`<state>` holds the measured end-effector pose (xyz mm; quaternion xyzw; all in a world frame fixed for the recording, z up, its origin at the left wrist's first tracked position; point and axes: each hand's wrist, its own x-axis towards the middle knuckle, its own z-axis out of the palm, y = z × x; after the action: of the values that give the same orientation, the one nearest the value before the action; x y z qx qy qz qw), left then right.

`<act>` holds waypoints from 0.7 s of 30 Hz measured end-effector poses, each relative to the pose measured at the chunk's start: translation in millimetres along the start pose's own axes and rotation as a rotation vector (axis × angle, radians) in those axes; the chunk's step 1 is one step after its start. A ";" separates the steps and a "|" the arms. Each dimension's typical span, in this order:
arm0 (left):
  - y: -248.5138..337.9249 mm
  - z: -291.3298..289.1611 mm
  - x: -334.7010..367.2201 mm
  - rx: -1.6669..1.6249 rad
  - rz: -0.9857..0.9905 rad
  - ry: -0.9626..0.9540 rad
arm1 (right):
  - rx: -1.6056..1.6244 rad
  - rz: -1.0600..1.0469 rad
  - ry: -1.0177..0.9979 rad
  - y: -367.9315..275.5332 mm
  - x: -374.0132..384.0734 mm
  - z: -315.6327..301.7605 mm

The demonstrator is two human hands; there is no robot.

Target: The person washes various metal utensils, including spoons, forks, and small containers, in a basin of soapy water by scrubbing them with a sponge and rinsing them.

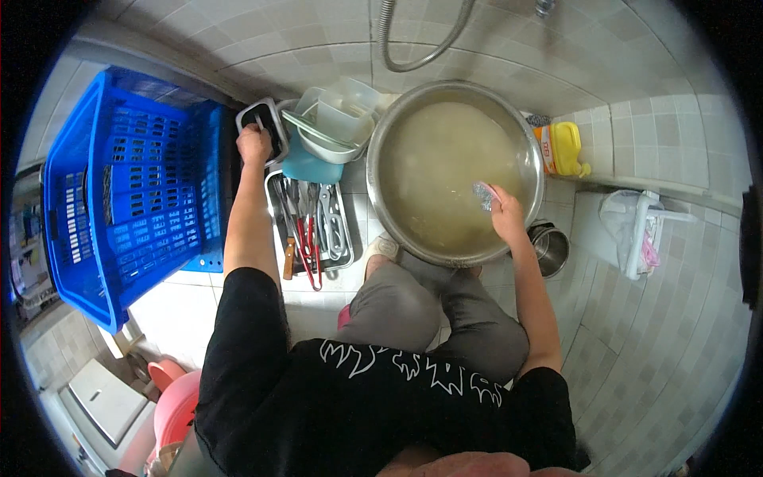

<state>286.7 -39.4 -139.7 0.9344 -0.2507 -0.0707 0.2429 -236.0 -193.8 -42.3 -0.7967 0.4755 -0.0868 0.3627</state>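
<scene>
My right hand [509, 215] is closed round a silvery scouring pad [484, 195] with a bit of pink at its edge, above the cloudy water in a large round metal basin [377, 179]. On the far left, my left hand [254, 145] reaches to a small rectangular container [280, 125] with a dark inside. Its fingers are bent together at that container, and what they pinch is too small to make out. Just nearer to me lies a metal tray [347, 253] of utensils, among them red-handled tongs [315, 258] and a wooden-handled tool [289, 259].
A large blue plastic crate [151, 207] stands at the left. Stacked pale bowls [326, 148] sit between container and basin. Right of the basin are a yellow bottle [564, 149], a metal pot [550, 251] and a white bin [636, 238]. A shower hose [387, 40] hangs on the far wall.
</scene>
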 end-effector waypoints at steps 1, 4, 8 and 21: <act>-1.7 1.4 2.5 0.019 -0.007 0.021 | 0.001 0.062 0.009 7.1 0.8 2.0; -10.9 -4.6 2.3 0.003 0.047 0.026 | -0.048 0.059 0.035 25.9 1.3 13.3; 12.7 -14.0 -28.8 -0.174 0.084 0.244 | -0.042 0.151 -0.037 57.2 1.1 23.8; 173.9 109.7 -201.4 -0.028 0.706 -0.683 | -0.264 0.456 0.001 77.2 13.9 31.4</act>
<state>9.3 -115.6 -148.2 0.7125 -0.6164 -0.2899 0.1684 -267.1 -211.7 -118.8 -0.7092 0.6503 0.0597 0.2656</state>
